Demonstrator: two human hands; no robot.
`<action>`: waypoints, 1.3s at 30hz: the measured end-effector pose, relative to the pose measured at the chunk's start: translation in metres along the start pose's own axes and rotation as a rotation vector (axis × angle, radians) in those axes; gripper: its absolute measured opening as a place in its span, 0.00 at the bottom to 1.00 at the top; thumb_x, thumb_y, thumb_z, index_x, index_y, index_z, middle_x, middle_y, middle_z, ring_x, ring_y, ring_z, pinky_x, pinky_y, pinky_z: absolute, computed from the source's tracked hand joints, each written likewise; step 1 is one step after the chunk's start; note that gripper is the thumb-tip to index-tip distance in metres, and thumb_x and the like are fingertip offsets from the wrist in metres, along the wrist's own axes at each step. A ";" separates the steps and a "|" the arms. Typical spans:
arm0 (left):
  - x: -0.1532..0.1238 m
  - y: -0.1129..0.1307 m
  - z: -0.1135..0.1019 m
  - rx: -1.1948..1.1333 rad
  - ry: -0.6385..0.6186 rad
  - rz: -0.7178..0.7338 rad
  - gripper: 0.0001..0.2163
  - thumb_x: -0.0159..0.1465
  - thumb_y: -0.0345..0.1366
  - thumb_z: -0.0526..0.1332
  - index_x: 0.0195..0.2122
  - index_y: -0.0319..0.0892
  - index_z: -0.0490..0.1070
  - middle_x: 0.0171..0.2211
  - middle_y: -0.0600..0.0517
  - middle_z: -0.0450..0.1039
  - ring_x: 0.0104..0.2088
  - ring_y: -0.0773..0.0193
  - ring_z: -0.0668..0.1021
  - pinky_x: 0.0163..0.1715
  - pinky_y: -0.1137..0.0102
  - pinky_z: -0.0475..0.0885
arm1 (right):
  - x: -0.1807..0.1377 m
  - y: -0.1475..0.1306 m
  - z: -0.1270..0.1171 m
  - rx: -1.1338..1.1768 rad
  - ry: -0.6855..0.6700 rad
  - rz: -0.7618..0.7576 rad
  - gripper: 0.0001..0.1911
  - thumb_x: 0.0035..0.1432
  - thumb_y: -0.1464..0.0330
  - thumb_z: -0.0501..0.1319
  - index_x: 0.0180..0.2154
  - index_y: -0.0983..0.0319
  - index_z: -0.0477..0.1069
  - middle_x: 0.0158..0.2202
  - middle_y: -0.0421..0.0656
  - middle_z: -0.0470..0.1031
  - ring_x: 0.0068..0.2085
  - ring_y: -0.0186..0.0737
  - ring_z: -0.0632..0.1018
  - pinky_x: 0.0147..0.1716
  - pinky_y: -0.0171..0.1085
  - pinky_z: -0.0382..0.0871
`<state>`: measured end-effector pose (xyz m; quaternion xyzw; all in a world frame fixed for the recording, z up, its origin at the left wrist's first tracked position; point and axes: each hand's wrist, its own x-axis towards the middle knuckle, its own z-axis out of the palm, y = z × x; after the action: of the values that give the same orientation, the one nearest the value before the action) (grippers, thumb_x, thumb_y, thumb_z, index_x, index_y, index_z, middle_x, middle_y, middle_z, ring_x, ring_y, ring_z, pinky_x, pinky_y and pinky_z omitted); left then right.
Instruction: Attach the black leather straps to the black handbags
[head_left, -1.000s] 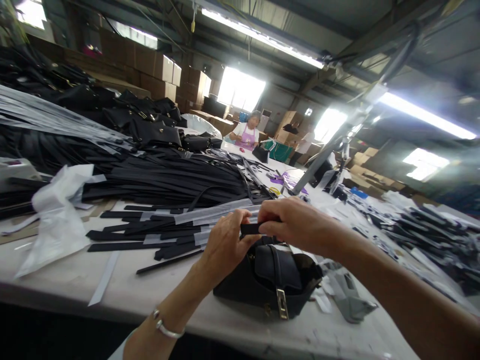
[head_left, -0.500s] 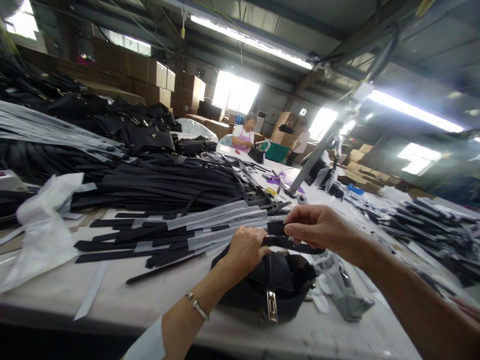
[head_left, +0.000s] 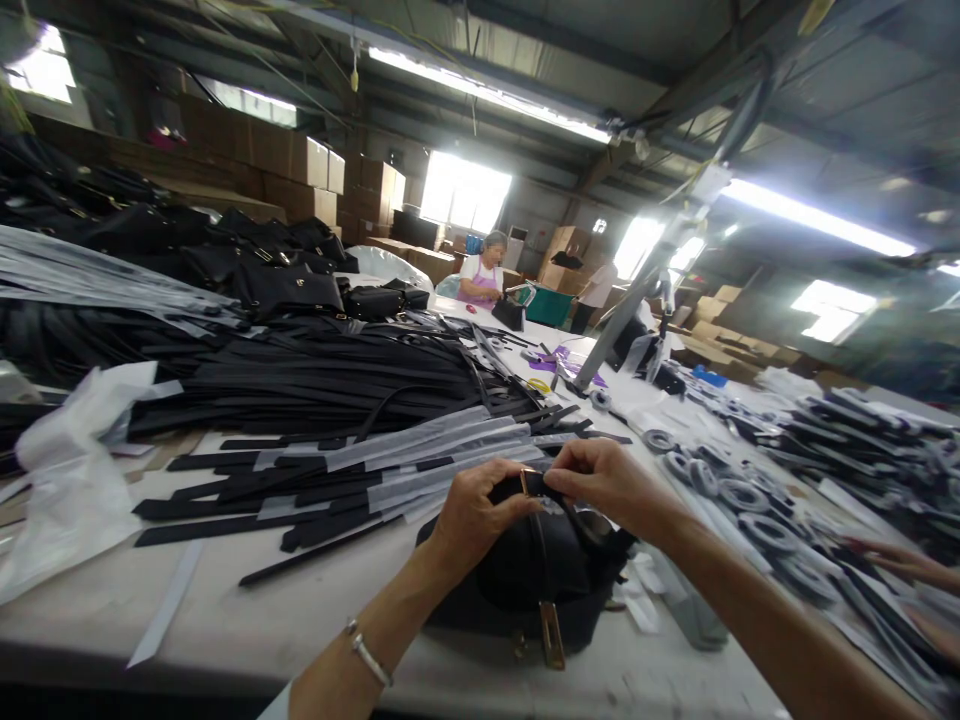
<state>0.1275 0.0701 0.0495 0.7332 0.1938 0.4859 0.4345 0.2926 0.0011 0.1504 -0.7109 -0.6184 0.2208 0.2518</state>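
A black handbag (head_left: 502,585) rests on the table near its front edge, its top gaping on the right side. A gold metal clasp (head_left: 552,636) hangs from a narrow strap down its front. Above the bag, a black strap (head_left: 553,486) runs through a small gold buckle (head_left: 524,482). My left hand (head_left: 472,510) is closed on the strap just left of the buckle. Thumb and fingers of my right hand (head_left: 604,485) pinch the strap right of it. The fingers partly cover the strap and the bag's top.
Black strips (head_left: 315,490) with whitish backing lie left of the bag, before a long heap of black straps (head_left: 337,385). White plastic (head_left: 75,470) is at far left. Grey rolls (head_left: 765,530) and another person's hand (head_left: 892,560) are at right. A metal post (head_left: 622,310) rises behind.
My right hand has moved down and left, closer to my left hand. The gold buckle now shows between them. My left hand has turned, thumb toward the buckle.
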 end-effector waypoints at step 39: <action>-0.047 -0.015 -0.107 0.492 0.123 -0.341 0.10 0.67 0.45 0.47 0.32 0.48 0.59 0.44 0.45 0.79 0.50 0.50 0.77 0.47 0.59 0.68 | 0.005 -0.026 0.033 -0.492 0.008 -0.491 0.09 0.50 0.72 0.67 0.34 0.60 0.69 0.32 0.37 0.71 0.34 0.37 0.73 0.34 0.34 0.61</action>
<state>0.0139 0.0935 0.0279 0.7426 0.4517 0.3879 0.3066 0.2528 0.0114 0.1408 -0.5814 -0.8046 -0.0048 0.1211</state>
